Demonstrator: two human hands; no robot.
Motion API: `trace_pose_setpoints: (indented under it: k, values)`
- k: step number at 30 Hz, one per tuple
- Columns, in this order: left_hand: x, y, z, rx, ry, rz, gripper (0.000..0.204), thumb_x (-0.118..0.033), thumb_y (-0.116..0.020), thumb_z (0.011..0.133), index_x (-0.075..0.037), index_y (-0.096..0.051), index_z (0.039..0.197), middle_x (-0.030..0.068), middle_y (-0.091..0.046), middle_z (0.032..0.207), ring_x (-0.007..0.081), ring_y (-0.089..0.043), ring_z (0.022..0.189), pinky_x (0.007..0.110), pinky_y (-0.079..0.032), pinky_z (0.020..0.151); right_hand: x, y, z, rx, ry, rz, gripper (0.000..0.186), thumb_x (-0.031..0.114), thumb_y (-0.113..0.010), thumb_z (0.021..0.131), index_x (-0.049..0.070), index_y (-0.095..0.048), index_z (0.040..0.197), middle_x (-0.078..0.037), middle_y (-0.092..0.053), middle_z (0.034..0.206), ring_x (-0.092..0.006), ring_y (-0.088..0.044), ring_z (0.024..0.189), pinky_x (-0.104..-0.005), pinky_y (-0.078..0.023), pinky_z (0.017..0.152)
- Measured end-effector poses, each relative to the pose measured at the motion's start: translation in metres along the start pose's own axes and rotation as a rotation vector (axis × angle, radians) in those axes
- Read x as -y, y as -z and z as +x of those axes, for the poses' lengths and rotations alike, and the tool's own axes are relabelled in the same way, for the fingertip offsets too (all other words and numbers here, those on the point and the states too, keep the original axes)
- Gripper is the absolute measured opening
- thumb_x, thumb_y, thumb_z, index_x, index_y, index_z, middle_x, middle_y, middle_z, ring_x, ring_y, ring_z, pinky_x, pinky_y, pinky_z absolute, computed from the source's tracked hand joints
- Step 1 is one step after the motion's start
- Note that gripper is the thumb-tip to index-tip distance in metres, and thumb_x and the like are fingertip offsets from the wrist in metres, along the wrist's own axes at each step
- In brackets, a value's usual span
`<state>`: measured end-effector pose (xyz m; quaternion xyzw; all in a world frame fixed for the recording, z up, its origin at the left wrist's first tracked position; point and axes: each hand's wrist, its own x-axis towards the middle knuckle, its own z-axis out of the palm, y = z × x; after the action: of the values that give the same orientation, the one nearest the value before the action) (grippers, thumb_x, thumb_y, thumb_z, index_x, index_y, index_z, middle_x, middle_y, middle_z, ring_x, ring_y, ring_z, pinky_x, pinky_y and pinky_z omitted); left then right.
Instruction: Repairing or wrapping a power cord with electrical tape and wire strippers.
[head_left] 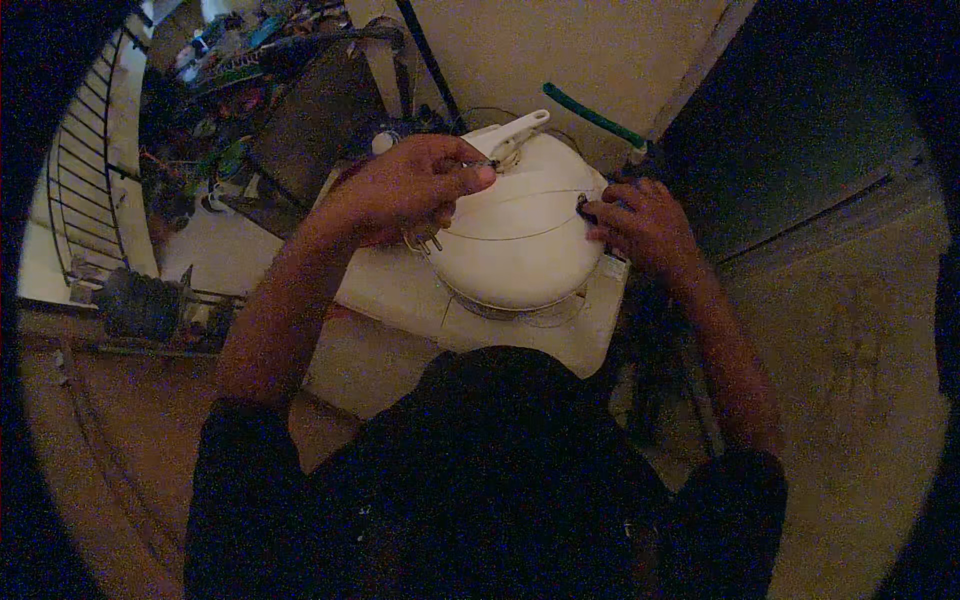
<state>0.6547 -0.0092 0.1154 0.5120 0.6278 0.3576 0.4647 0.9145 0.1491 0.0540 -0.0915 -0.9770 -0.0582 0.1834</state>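
Observation:
A large white dome-shaped thing (520, 265) with a smooth surface sits in front of me, and thin dark lines run across it, perhaps wires or seams. At its far side lies a white handle-like piece (520, 125) with a hole in its end. My left hand (415, 190) is closed in a pinch by that piece, with a tiny metallic bit at its fingertips. Beneath this hand, two small pale prongs (430, 243) stick out. On the dome's right edge, my right hand (640, 225) pinches a small dark part (583, 204). Dim, grainy light hides its kind.
The dome rests on a pale tabletop (400, 300). A green tube (595, 115) slants behind it. At left stand a dark cylindrical thing (145, 305) on a ledge and a barred railing (90, 150). A colourful heap of items (240, 80) fills the far left.

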Motion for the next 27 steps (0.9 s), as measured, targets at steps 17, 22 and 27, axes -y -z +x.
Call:
trace_pose_setpoints:
  k: [17, 22, 27]
  values:
    - [-0.009, -0.007, -0.008, -0.016, 0.024, 0.034, 0.047, -0.038, -0.061, 0.080, 0.000, -0.053, 0.105, 0.0030, -0.054, 0.069, 0.0099, -0.050, 0.055, 0.024, -0.042, 0.047, -0.002, 0.009, -0.011, 0.068, -0.535, 0.871, 0.023, 0.024, -0.056, 0.085, 0.001, -0.062, 0.090, -0.003, -0.062, 0.077, -0.0110, -0.055, 0.068, -0.0280, -0.045, 0.066]
    - [-0.007, -0.012, -0.004, -0.008, 0.007, 0.108, 0.052, -0.039, -0.062, 0.080, 0.000, -0.049, 0.111, 0.0046, -0.053, 0.068, 0.0110, -0.050, 0.054, 0.026, -0.042, 0.045, -0.014, 0.008, -0.010, 0.150, -0.651, 0.940, 0.026, 0.026, -0.052, 0.088, 0.002, -0.061, 0.087, 0.000, -0.059, 0.076, -0.0088, -0.049, 0.068, -0.0245, -0.043, 0.065]
    - [-0.011, -0.007, -0.005, -0.029, 0.018, 0.050, 0.046, -0.037, -0.060, 0.082, -0.001, -0.050, 0.108, 0.0033, -0.052, 0.065, 0.0100, -0.049, 0.052, 0.025, -0.040, 0.044, -0.040, 0.013, 0.011, 0.070, -0.585, 0.657, 0.031, 0.029, -0.052, 0.086, 0.001, -0.062, 0.095, -0.007, -0.064, 0.083, -0.0150, -0.058, 0.077, -0.0299, -0.046, 0.072]
